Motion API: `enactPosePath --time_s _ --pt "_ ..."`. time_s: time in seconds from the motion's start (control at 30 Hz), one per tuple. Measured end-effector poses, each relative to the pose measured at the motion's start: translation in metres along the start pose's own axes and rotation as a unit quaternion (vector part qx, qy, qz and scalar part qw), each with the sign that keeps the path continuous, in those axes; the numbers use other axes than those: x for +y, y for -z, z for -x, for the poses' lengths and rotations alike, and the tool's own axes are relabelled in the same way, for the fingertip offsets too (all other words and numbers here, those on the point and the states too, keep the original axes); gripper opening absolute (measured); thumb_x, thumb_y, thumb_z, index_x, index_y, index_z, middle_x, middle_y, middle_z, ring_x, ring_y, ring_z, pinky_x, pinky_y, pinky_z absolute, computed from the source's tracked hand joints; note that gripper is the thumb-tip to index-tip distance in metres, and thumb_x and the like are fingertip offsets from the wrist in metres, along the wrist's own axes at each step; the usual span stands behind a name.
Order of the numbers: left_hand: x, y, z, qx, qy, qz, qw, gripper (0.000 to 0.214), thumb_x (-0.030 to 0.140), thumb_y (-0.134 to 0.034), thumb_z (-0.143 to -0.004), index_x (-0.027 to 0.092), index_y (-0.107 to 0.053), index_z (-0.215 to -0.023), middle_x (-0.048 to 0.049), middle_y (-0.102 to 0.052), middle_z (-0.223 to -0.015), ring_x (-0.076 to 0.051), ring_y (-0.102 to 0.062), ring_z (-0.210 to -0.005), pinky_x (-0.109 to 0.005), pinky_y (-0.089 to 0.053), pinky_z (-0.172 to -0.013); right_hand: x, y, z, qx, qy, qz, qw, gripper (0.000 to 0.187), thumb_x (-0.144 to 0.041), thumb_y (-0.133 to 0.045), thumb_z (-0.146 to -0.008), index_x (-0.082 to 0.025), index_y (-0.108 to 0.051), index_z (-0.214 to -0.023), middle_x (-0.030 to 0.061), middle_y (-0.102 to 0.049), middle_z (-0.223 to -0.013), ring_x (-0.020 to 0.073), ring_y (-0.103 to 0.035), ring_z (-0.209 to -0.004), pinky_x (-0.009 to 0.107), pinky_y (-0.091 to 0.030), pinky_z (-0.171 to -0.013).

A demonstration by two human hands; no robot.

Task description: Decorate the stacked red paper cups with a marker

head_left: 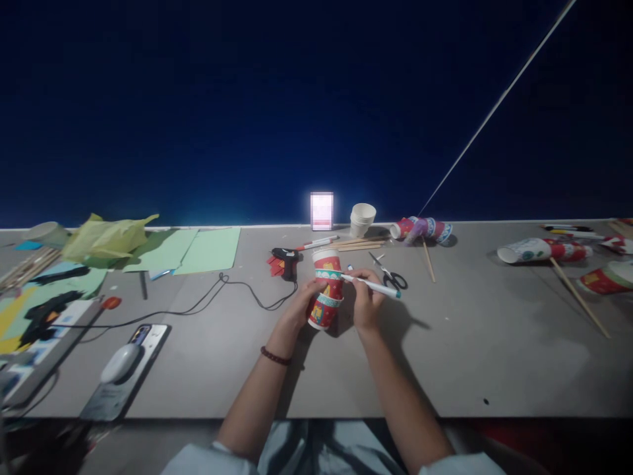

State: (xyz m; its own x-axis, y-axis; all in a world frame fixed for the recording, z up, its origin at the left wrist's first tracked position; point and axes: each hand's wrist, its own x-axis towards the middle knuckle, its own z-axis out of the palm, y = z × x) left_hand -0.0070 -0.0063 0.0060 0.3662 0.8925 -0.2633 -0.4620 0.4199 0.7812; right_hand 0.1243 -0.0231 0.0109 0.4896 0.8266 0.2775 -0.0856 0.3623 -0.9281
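In the middle of the view, my left hand (302, 302) grips a red, patterned paper-cup tube (326, 290) from its left side. The tube stands nearly upright, slightly tilted, and has teal-and-white bands round it. My right hand (367, 300) holds a white marker (373, 285) with a teal end. The marker's tip points at the upper band of the tube; whether it touches cannot be made out. Just behind my right hand lie black-handled scissors (390, 274). A black glue gun (284, 260) rests left of the tube, beside some red paper pieces.
White paper cups (362, 219) and thin wooden sticks (359, 245) are at the back. More decorated cup tubes (430, 229) lie to the right. At left are green paper (210, 251), a phone (126, 376) with a white case on it, and a power strip (52, 349) whose cord crosses the table.
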Motion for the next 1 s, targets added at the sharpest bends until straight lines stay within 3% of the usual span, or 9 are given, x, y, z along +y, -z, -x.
enactPosePath --time_s 0.33,0.63,1.0 --pt "0.0012 -0.0012 0.0011 -0.005 -0.002 0.000 1.000 0.050 0.039 -0.080 -0.065 0.008 -0.073 -0.103 -0.0144 -0.075 -0.089 -0.025 -0.070 -0.074 -0.033 -0.051 -0.073 -0.0022 0.0001 0.0005 -0.006 -0.005 0.000 1.000 0.007 -0.022 -0.056 -0.076 -0.021 -0.062 -0.073 0.0000 -0.069 -0.075 0.0185 -0.066 -0.078 0.036 -0.051 -0.084" --pt "0.0001 -0.0007 0.0007 0.019 -0.001 -0.001 1.000 0.050 0.040 -0.081 -0.062 0.006 -0.074 -0.099 -0.0126 -0.074 -0.081 -0.022 -0.068 -0.069 -0.032 -0.050 -0.070 -0.0038 0.0004 0.0001 0.002 -0.015 0.016 1.000 0.008 -0.026 -0.056 -0.077 -0.021 -0.062 -0.077 -0.0001 -0.068 -0.076 0.0168 -0.064 -0.072 0.031 -0.051 -0.073" --pt "0.0001 -0.0001 0.0009 0.005 0.001 -0.004 1.000 0.050 0.040 -0.080 -0.065 0.007 -0.073 -0.101 -0.0131 -0.075 -0.084 -0.023 -0.068 -0.070 -0.032 -0.051 -0.070 -0.0039 0.0000 0.0001 0.009 -0.013 0.017 1.000 0.008 -0.025 -0.056 -0.076 -0.021 -0.062 -0.077 0.0005 -0.069 -0.078 0.0173 -0.065 -0.073 0.031 -0.052 -0.072"
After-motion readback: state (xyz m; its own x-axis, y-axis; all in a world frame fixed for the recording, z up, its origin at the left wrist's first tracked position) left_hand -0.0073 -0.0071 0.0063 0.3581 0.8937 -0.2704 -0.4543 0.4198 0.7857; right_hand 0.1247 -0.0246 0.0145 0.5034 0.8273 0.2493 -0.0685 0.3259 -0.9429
